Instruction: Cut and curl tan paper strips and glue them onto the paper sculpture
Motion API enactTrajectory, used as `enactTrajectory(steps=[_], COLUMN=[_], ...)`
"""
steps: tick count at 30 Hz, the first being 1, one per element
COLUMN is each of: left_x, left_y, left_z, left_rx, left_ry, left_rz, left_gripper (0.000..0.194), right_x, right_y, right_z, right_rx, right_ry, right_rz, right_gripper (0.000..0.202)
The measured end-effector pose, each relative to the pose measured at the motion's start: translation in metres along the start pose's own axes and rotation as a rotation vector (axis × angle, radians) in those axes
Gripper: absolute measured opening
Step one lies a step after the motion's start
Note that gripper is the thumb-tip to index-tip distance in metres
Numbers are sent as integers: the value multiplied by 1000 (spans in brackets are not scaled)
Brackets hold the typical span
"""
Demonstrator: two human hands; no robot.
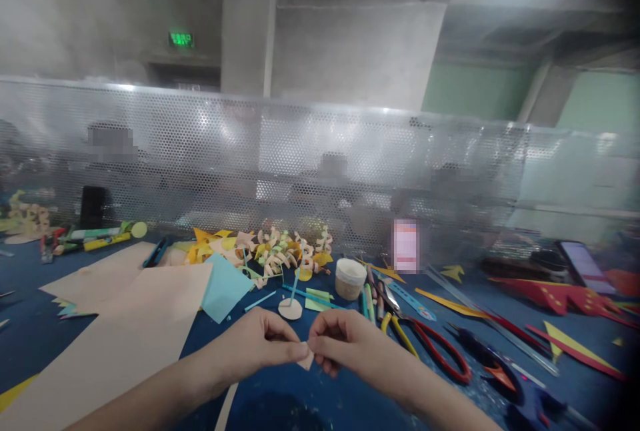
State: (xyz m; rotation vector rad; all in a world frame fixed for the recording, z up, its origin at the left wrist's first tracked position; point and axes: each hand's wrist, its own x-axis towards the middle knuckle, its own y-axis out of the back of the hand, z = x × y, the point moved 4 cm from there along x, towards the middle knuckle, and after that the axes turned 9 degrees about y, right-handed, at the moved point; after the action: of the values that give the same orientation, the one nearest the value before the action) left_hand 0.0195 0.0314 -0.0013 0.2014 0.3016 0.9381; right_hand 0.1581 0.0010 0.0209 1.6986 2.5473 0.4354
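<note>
My left hand (267, 344) and my right hand (345, 344) meet low in the middle of the view. Both pinch a small pale peach piece of paper (306, 359) between thumb and fingers, and it pokes out below the fingertips. Just beyond my hands, a round pale disc (290, 309) lies on the blue table with a thin light-blue stick (295, 284) standing up from it. A pale paper strip (227, 407) lies below my left wrist.
Large peach paper sheets (145, 311) and a blue sheet (225, 287) lie left. Curled paper pieces (280, 254) are behind. A white cup (350, 277), red-handled scissors (443, 351) and a blue glue gun (520, 377) stand or lie right. A perforated metal screen (310, 144) runs behind.
</note>
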Motion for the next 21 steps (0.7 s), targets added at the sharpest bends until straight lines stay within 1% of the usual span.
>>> enactTrajectory(steps=[5,8,12,15,18,21], left_x=[-4,-5,-3,-2,-3,-4], left_y=[0,0,0,2,4,3], left_z=[5,6,5,3,5,9], left_rx=[-3,24,-60,-19,18,-18], left_ry=[-21,9,40,80,58,43], left_rz=[-15,-38,-76,-64,-42,-59], left_gripper=[26,30,28,24,22,22], right_x=[1,2,2,2,2,3], right_y=[1,3,4,4,3,2], right_z=[0,3,4,4,5,6], right_rx=[-23,-54,-103,-111,-119,-113], right_ry=[29,51,70,58,53,62], right_rz=[-9,-17,-14,-13,-18,-23], right_gripper=[12,12,10,10,10,9])
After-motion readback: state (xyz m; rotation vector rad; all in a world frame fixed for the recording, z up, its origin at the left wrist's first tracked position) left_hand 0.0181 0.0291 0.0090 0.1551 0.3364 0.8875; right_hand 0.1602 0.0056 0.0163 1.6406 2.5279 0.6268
